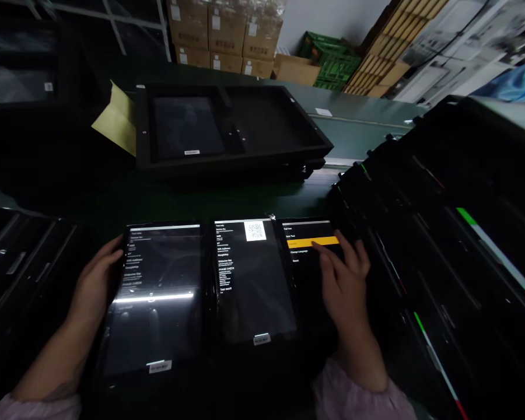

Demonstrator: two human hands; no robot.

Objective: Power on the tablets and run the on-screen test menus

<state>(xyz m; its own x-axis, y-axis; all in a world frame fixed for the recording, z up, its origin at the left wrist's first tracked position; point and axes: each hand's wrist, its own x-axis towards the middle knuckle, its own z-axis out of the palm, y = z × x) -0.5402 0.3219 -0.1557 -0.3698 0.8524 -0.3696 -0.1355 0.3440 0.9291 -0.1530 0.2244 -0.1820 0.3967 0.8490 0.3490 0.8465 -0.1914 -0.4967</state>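
Note:
Three dark tablets lie side by side in front of me. The left tablet [157,332] shows lines of white text and a bright light reflection. My left hand [94,280] is closed at its left edge, fingers partly hidden there. On the middle tablet [258,291] are a text list and a QR code. The right tablet [308,268] shows a short menu with one orange row. My right hand [345,280] touches that row with the index fingertip; its other fingers are apart and hold nothing.
Beyond the tablets sits a black two-bay tray [271,122] with a tablet in its left bay. Yellow paper [119,119] stands beside it. Stacked black devices [420,245] fill the right side; more dark devices [21,268] lie left. Cartons [227,29] and a green crate [330,58] stand behind.

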